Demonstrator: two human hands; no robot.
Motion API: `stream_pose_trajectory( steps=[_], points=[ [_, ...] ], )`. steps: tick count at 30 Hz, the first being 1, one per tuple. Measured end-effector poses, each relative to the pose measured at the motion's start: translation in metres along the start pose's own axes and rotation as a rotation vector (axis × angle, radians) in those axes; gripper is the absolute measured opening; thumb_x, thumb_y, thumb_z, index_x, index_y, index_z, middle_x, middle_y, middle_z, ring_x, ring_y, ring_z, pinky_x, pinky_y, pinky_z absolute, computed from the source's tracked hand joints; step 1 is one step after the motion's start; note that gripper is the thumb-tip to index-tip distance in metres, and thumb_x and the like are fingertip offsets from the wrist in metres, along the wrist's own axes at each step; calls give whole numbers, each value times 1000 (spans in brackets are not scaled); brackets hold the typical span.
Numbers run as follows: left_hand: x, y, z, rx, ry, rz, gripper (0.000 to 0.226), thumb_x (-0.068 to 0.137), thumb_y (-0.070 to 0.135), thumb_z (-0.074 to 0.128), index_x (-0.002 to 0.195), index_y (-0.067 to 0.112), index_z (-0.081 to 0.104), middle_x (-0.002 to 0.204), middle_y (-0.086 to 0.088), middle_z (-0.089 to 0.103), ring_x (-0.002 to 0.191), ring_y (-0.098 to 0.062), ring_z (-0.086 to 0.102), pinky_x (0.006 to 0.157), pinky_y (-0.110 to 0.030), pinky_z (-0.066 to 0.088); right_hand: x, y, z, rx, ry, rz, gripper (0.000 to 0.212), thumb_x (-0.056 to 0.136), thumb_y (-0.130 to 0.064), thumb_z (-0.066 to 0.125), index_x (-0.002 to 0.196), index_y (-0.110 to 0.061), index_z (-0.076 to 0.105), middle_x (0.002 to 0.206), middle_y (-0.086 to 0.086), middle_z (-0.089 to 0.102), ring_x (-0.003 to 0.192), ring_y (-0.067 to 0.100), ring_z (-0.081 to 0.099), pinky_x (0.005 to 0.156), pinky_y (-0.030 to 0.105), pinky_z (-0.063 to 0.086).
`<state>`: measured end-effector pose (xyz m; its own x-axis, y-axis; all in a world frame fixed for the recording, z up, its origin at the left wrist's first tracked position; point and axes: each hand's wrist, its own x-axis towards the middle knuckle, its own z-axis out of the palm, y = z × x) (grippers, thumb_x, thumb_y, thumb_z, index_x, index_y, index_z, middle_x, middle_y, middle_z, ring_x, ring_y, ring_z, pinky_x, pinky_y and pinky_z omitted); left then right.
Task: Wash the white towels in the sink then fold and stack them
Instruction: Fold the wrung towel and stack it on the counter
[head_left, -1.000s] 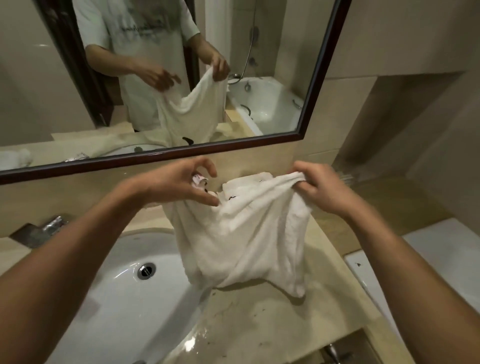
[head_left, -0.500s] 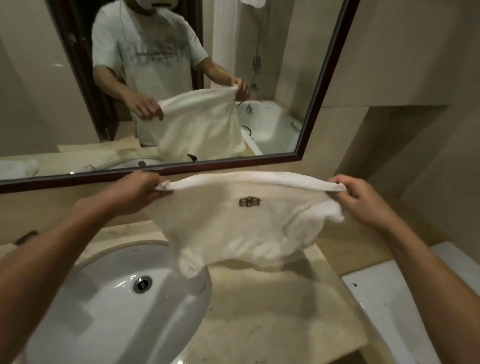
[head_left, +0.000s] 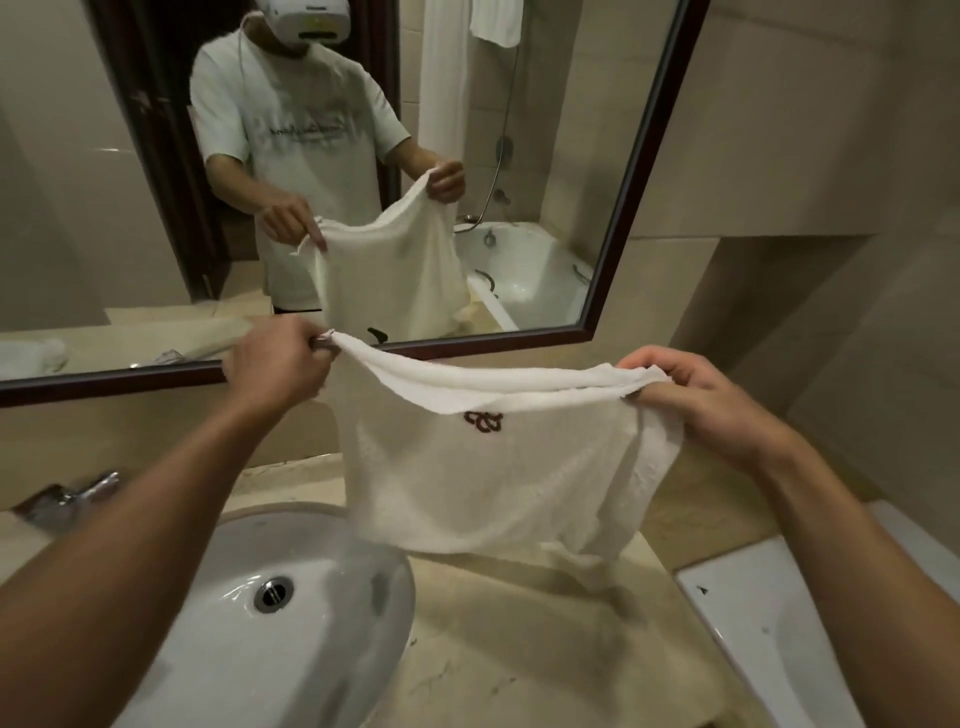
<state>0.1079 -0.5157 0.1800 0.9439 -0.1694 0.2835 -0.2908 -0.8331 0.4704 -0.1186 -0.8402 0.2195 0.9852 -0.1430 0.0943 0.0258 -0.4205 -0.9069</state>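
Left hand (head_left: 280, 366) and right hand (head_left: 698, 397) each pinch a top corner of the towel (head_left: 488, 483), spread mid-frame over the counter (head_left: 519, 649); folding looks barely begun, stacking remains.

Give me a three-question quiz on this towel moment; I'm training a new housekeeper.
1. True or false: the white towel lies in the sink.
2. The dark emblem sits: A) near the held top edge B) at the bottom hem.
3. What does the left hand hold?

Key: 1. False: it hangs above the counter. 2. A. 3. One top corner; the right hand grips the other.
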Motion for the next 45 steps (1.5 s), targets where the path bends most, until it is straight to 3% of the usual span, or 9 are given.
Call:
stream_pose_trajectory(
  steps=[4,8,11,14,27,32,36,39,45],
  points=[
    [-1,7,5,-967,-149,-337,26,96,9,43,85,20,64,93,-11,68,92,-32,68,69,-35,57,-11,-14,7,66,-200,-1,12,75,-26,70,86,-24,74,102,8,70,95,24,64,85,41,49],
    [-8,31,12,-1294,-215,-489,22,95,32,45,91,15,58,99,-7,62,90,-23,62,65,-33,52,-16,-34,36,102,-462,-31,13,78,-22,69,88,-26,76,107,3,72,106,20,66,94,32,51],
    [-13,47,25,-986,-153,-409,40,87,45,70,111,18,52,109,-5,55,93,-21,56,73,-37,50,-12,-41,67,35,-623,-54,23,84,-2,61,92,-21,72,101,2,70,99,16,64,93,32,48],
    [-23,57,32,-759,-140,-280,37,86,5,64,113,25,50,115,-8,56,90,-23,58,64,-33,52,-4,-43,83,11,-690,-47,20,80,-6,62,93,-19,71,98,5,67,97,17,61,91,37,46],
    [-41,74,-8,-726,-651,402,46,82,24,66,126,23,52,99,-8,70,82,-11,63,75,-37,51,34,-34,111,-494,-91,-436,24,79,-9,64,93,-26,73,100,-8,51,92,4,51,81,20,41],
    [-42,79,-10,-653,-680,545,59,89,4,59,144,20,43,137,5,58,129,-7,53,111,-43,43,39,-29,113,-437,82,-483,23,78,-10,61,88,-28,72,128,1,44,125,14,42,107,27,32],
    [-44,78,-9,-683,-688,500,75,92,6,59,155,29,24,112,-18,64,87,-31,60,84,-56,53,37,-27,107,-142,-111,-256,21,77,-13,52,90,-27,60,136,5,49,131,-2,44,103,17,39],
    [-50,80,-1,-685,-632,508,83,89,5,59,158,28,19,103,-13,66,83,-31,63,76,-46,55,41,-19,106,-167,-74,-247,17,76,-20,52,92,-21,60,101,13,63,93,25,60,78,42,48],
    [-74,57,43,-306,-137,568,27,87,14,65,114,17,62,95,7,56,85,-20,57,72,-30,43,42,-15,109,-370,42,-304,17,81,-6,57,92,-17,65,91,-6,63,81,2,55,73,19,41]
  ],
)
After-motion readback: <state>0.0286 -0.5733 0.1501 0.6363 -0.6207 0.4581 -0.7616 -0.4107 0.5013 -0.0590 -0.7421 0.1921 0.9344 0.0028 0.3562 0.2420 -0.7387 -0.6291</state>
